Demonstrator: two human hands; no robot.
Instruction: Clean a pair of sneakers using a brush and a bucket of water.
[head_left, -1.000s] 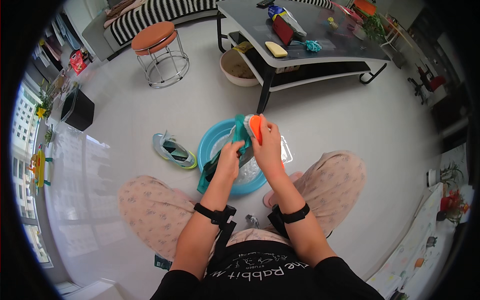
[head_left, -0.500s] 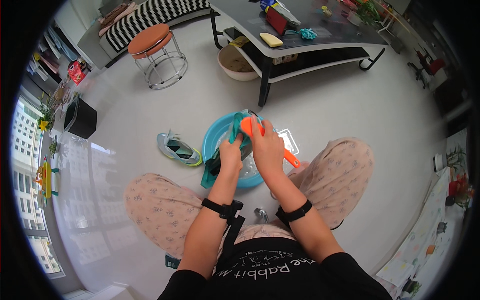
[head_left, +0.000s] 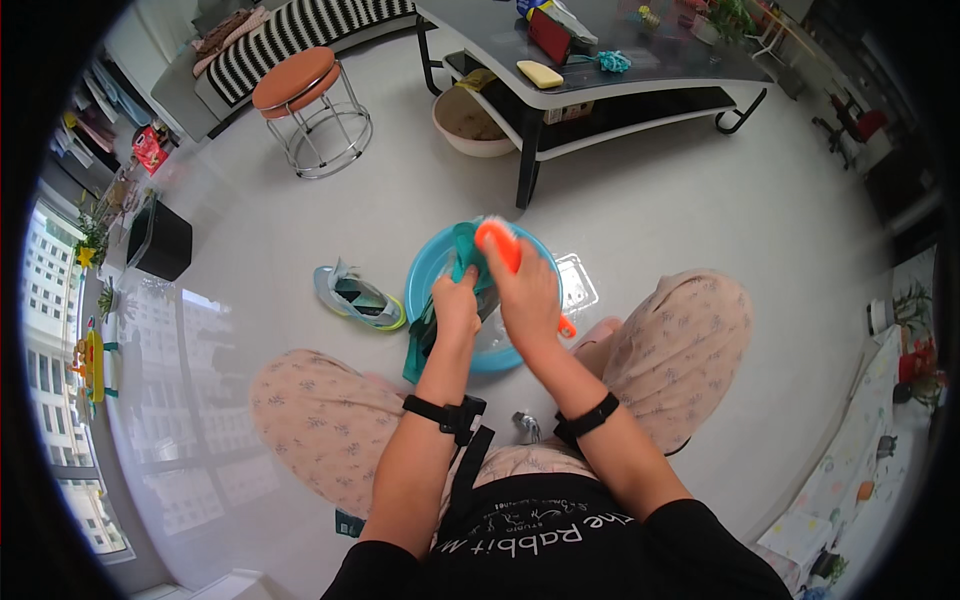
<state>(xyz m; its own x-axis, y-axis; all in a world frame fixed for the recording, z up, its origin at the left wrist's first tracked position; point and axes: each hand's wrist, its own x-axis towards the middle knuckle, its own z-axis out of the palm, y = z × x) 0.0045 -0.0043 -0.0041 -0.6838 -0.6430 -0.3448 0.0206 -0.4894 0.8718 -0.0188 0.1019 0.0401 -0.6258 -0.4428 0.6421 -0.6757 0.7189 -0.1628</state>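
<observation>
Over a light-blue basin, my left hand is closed around a teal shoe, which is tilted and partly hidden by my fingers. My right hand grips an orange scrub brush. The brush's head, with pale bristles, lies against or close beside the upper end of the shoe; exact contact is hard to tell. Its handle comes out below my right palm. Left of the basin, a pale blue-grey sneaker with a yellow-green edge rests on the floor.
A whitish, transparent rectangular thing lies right of the basin. Ahead stands a dark low table bearing a yellow sponge and a blue cloth. A cream tub sits beneath its edge. An orange stool and black bin are left.
My right hand has shifted slightly left with the brush, whose head has moved up and left along the shoe. The left hand keeps hold of the shoe, nearly in place.
</observation>
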